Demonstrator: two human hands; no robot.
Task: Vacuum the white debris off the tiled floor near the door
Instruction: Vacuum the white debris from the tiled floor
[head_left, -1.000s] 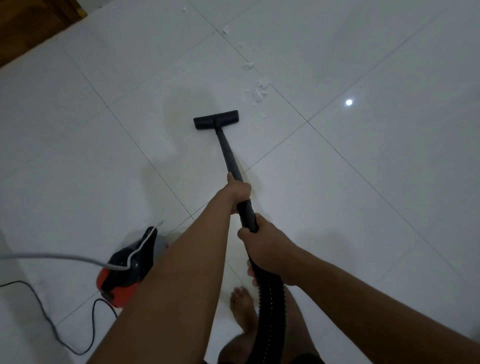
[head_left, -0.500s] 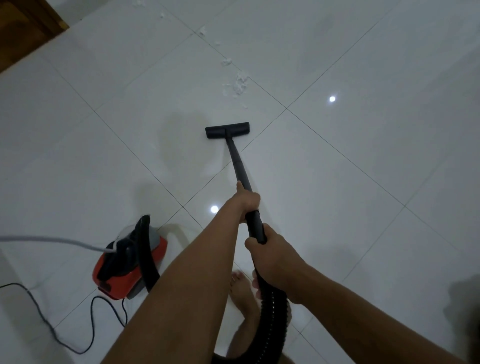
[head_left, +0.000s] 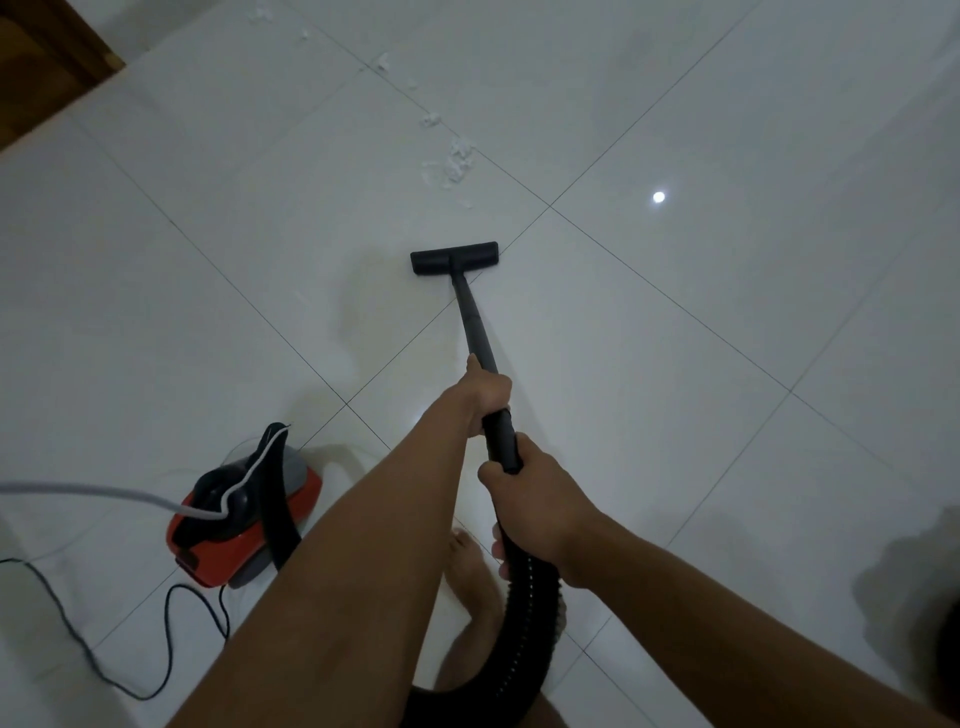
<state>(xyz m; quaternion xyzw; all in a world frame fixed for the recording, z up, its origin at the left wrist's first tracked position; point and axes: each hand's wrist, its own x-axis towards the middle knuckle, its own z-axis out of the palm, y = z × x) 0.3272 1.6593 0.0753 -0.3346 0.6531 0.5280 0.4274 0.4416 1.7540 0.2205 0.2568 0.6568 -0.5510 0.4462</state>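
Note:
A black vacuum wand (head_left: 475, 322) runs from my hands to a flat black floor nozzle (head_left: 454, 258) resting on the white tiles. My left hand (head_left: 485, 392) grips the wand higher up. My right hand (head_left: 535, 501) grips it lower, where the ribbed black hose (head_left: 524, 623) begins. White debris (head_left: 452, 163) lies in a clump beyond the nozzle, apart from it, with smaller bits (head_left: 382, 62) trailing toward the far left along a grout line.
The red and black vacuum body (head_left: 244, 514) sits on the floor at my left, with a grey cord (head_left: 78, 491) and a black cable (head_left: 171, 623) beside it. A brown wooden door (head_left: 47, 62) fills the top-left corner. My bare foot (head_left: 470, 566) stands below the hands.
The nozzle has drawn back toward me, away from the debris clump, and the view has shifted so the vacuum body shows more fully. Both hands keep their grip on the wand.

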